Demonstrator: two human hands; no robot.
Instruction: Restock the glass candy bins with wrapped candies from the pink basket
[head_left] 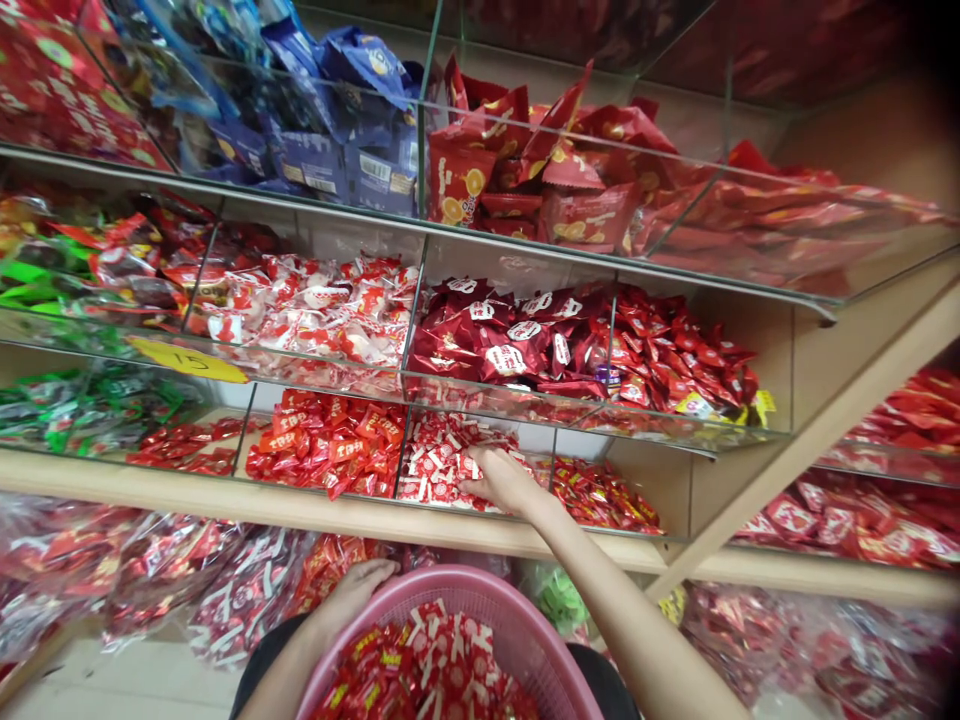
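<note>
A pink plastic basket (551, 625) stands at the bottom centre with red-and-white and red-and-yellow wrapped candies (442, 665) inside. My left hand (367, 583) lies against the basket's upper left rim, its fingers close together. With my right arm stretched over the basket's right side, my right hand (491, 478) reaches into the lowest shelf bin, on the small red-and-white candies (435, 460). Its fingers point down among the candies, and whether they hold any is too small to tell.
Glass dividers split the shelves. Blue packets (367, 70) and red orange-print packets (592, 215) fill the top, dark red packets (517, 330) the middle. A yellow price tag (187, 360) hangs left. Bagged candies (247, 600) lie below the wooden shelf edge (300, 512). A slanted wooden post (750, 500) stands right.
</note>
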